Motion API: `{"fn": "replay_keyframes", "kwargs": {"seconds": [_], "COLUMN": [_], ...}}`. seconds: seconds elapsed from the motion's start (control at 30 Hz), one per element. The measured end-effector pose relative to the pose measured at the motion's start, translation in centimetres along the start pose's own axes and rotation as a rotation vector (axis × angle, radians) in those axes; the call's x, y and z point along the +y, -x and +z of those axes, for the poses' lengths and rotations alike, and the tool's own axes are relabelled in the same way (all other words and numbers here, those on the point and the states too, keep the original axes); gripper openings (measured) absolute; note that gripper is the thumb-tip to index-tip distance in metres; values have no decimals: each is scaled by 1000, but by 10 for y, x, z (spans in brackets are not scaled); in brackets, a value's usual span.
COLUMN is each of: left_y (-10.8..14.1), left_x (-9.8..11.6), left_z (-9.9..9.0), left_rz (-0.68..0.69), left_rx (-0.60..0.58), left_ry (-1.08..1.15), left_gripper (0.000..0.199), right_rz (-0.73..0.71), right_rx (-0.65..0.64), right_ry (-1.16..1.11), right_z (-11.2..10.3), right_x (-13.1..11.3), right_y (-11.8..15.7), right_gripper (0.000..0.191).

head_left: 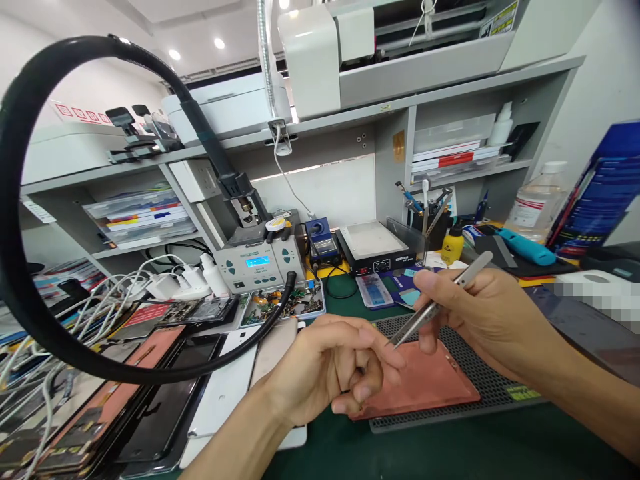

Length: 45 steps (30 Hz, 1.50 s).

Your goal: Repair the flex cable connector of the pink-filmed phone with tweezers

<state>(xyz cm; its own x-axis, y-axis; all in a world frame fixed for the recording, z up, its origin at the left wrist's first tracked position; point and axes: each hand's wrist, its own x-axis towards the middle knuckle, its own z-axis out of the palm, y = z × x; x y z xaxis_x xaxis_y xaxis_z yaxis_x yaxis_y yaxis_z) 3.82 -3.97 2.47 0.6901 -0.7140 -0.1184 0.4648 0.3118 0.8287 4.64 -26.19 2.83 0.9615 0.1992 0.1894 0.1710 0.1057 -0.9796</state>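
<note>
My right hand (475, 317) pinches a pair of metal tweezers (418, 321) between thumb and fingers. The tweezers slant down to the left, their tips close to the index finger of my left hand; whether they touch the skin, I cannot tell. My left hand (325, 367) is turned partly palm up, index finger stretched and the other fingers loosely bent, with nothing visible in it. Beneath both hands lies a flat reddish tablet-like panel (430, 383) on a dark perforated mat (400, 423). My left fingers cover part of the panel's left end.
A black flexible hose (125, 373) loops across the left side from the hot-air station (257, 263). Near it are a tray of small parts (320, 308), phones and panels (160, 407), and white cables. Behind stand a heating plate (377, 241) and a yellow bottle (452, 247).
</note>
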Motion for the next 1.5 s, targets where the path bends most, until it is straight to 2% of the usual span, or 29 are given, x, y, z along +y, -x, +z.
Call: {"fn": "replay_keyframes", "kwargs": {"seconds": [0.1,0.23,0.53,1.27,1.43,1.5], "left_y": [-1,-1,-1,0,0,0], "left_x": [-3,-4,-3,4,3,3], "left_z": [2,5,6,1,-2,-3], "left_rz": [-14,-15,34,-18,-3,9], "left_rx": [60,112,113,176,183,194], "left_ry": [-31,-77,-160,-294,-300,-287], "left_gripper": [28,22,14,10,10,12], "right_rz": [-18,-17,37,70,67,73], "right_rx": [-19,0,19,-36,66,59], "right_ry": [17,20,-26,-100,-135,-133], "right_z": [1,2,2,3,0,-1], "right_x": [0,0,0,1,-11,-13], "right_y": [1,1,0,2,-2,-2], "right_gripper": [38,39,35,30,35,35]}}
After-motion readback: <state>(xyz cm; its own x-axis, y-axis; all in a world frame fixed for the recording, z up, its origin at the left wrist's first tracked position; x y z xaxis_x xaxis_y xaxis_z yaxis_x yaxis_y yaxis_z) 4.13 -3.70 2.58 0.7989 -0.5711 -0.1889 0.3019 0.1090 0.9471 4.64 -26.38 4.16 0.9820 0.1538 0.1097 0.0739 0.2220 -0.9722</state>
